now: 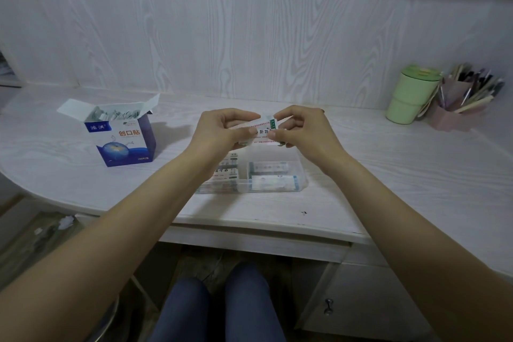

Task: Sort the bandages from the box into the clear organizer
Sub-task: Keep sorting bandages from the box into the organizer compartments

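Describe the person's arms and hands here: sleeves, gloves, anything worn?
Both arms are bare from the frame edge to the wrist, no sleeves in view. The left hand and right hand wear no gloves, and no rings, watch or bands show on the visible sides. Nails look short and unpainted. Below the desk, the knees are in blue trousers.

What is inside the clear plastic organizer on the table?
The clear plastic organizer holds wrapped white bandages in its right compartments and printed ones in its left. The left forearm covers part of the left side, so its contents there cannot be seen.
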`<state>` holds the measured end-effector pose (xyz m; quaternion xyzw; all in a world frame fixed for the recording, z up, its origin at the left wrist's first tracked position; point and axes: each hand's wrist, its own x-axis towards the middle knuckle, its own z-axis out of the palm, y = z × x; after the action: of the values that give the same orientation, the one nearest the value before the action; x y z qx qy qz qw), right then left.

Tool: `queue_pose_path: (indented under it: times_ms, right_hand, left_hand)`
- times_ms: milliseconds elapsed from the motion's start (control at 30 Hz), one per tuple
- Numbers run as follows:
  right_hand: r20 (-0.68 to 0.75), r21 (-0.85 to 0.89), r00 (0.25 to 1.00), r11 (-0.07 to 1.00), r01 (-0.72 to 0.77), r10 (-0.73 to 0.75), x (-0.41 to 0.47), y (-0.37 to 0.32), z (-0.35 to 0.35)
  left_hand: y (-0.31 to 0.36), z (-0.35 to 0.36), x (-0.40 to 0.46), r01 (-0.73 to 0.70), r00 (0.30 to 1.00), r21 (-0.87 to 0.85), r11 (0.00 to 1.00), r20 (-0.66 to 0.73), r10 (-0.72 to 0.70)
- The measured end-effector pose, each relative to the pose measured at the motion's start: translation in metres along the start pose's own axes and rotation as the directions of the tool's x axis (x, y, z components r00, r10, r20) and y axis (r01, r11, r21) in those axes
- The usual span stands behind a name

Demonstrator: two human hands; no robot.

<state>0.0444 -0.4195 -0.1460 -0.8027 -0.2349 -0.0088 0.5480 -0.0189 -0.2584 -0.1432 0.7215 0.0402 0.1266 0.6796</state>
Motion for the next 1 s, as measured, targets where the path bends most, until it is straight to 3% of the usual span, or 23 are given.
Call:
queue_pose_path:
  times_ms: [433,667,800,900,1000]
  right_hand:
    - [0.001,-0.008,1.0,1.0,0.0,0.0,-0.001,0.007,0.002]
    - [-0.022,-0.066,0.998,0.996,-0.065,0.063,0.006,0.014,-0.008]
    - [0.007,-0.223,0.988,0.963,-0.148,0.154,0.01,0.023,-0.011]
    - [0.042,-0.379,0.984,0.914,-0.144,0.172,0.015,0.026,-0.003]
    - [0.087,-0.529,0.98,0.842,-0.107,0.179,0.021,0.027,0.009]
  left_hand:
    - [-0.004,0.0,0.005,0.02,0.999,-0.043,0.999,-0.049,-0.022]
    - [-0.004,-0.008,0.012,-0.024,0.976,-0.153,0.988,-0.217,-0.01]
    - [-0.009,-0.014,0.018,0.044,0.957,-0.068,0.997,-0.282,-0.062]
    - [-0.011,-0.012,0.019,0.07,0.969,-0.01,0.998,-0.236,-0.07]
    - [-0.014,-0.01,0.021,0.078,0.986,0.163,0.984,-0.161,-0.052]
